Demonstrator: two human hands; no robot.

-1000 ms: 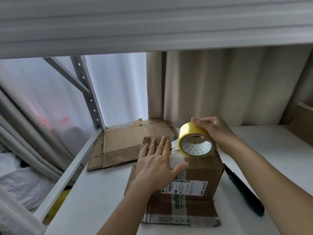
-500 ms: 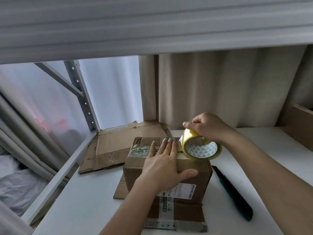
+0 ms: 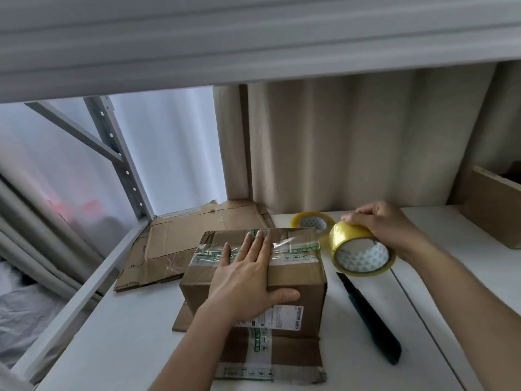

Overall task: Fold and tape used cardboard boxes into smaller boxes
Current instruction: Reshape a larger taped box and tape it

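Head view: the box (image 3: 253, 280) stands on the white surface (image 3: 423, 348), atop a flattened cardboard piece (image 3: 270, 359). The left hand (image 3: 248, 277) lies flat on its top, fingers straight, thumb down the near face, pressing on the seam. The right hand (image 3: 386, 224) has its grip closed round the tape roll (image 3: 362, 249), held just off the box's right edge and a little above the surface. A clear strip of tape (image 3: 284, 244) seems to run from the roll leftward across the lid to the left fingers, though glare makes its edges hard to trace. So the strip's long axis lies left to right along the seam, the roll at its right end; the right hand is the nearer to any cut. The utility knife (image 3: 369, 317) lies on the surface just right of the box, below the roll. A second tape roll (image 3: 313, 221) lies behind.
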